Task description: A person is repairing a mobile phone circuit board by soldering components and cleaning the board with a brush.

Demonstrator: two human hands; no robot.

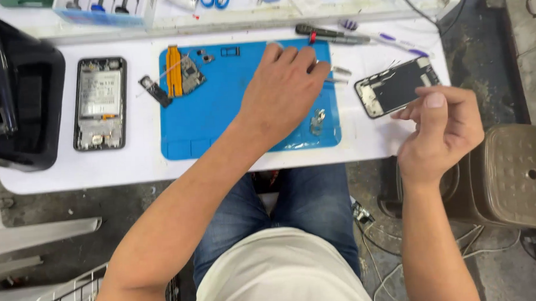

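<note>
- Head view: the right hand (442, 126) pinches the near edge of an opened phone (397, 86), which lies tilted on the white table (132, 167), right of the blue mat (219, 116).
- The left hand (283, 87) reaches palm-down over the mat's far right edge, fingers curled at small metal tools (336, 74); whether it grips one I cannot tell.
- To do this well, I judge: steady the phone flat and lift the tool clear of the loose metal bracket (317, 121).
- Hidden: the left fingertips and whatever lies under the palm; the phone's near edge is covered by fingers.
</note>
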